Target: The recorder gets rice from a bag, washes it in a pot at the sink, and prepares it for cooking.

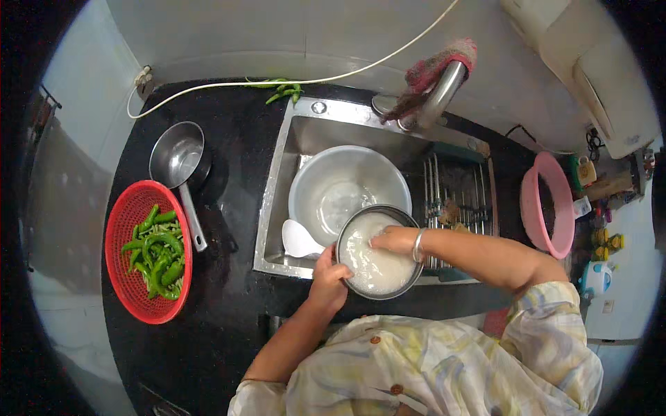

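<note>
My left hand [331, 273] grips the rim of a round metal pot [383, 297] on its left side, thumb over the edge. Cloudy white water [372, 268] fills much of the pot; whatever lies beneath is hidden. My right hand [398, 240], with a bangle at the wrist, dips its fingers into that water, so their tips cannot be seen. The pot is over the front edge of the steel sink [276, 192] and overlaps a large silvery basin [338, 182] standing in the sink. Beside my left hand, a white rice paddle [300, 239] leans at the basin's edge.
At left are a red plastic colander [117, 260] holding green chillies [161, 249] and cut green pieces, and a long-handled steel pan [177, 153]. A cloth-wrapped faucet [442, 93] rises behind the sink. A wire rack [452, 192] and a pink tub [530, 208] stand to the right.
</note>
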`<state>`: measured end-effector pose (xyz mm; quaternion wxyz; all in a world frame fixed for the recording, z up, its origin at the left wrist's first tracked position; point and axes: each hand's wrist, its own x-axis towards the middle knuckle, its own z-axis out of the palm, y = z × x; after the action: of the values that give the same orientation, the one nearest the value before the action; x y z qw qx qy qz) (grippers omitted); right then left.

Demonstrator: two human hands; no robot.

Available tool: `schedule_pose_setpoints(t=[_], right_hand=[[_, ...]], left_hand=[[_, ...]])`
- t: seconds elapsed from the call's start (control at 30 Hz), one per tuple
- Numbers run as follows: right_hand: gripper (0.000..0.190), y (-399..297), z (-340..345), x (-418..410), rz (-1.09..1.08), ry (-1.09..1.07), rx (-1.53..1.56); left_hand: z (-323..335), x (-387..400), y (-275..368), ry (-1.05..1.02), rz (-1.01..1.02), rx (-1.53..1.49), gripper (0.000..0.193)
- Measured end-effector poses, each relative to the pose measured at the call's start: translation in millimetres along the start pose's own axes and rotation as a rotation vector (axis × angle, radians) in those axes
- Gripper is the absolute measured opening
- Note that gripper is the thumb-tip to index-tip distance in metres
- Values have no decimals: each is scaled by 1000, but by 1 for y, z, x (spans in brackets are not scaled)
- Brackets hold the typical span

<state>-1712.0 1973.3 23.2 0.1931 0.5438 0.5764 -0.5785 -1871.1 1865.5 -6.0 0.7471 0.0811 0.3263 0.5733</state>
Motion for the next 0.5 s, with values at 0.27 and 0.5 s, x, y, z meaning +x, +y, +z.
schedule_pose_setpoints(t=[0.27,0.5], right_hand=[[34,13,43,6,64,-359,1046],[38,12,53,17,-361,9,890]], left_hand=[[-11,5,-6,-22,-19,8,64],[-2,2,3,-41,-49,3,65]])
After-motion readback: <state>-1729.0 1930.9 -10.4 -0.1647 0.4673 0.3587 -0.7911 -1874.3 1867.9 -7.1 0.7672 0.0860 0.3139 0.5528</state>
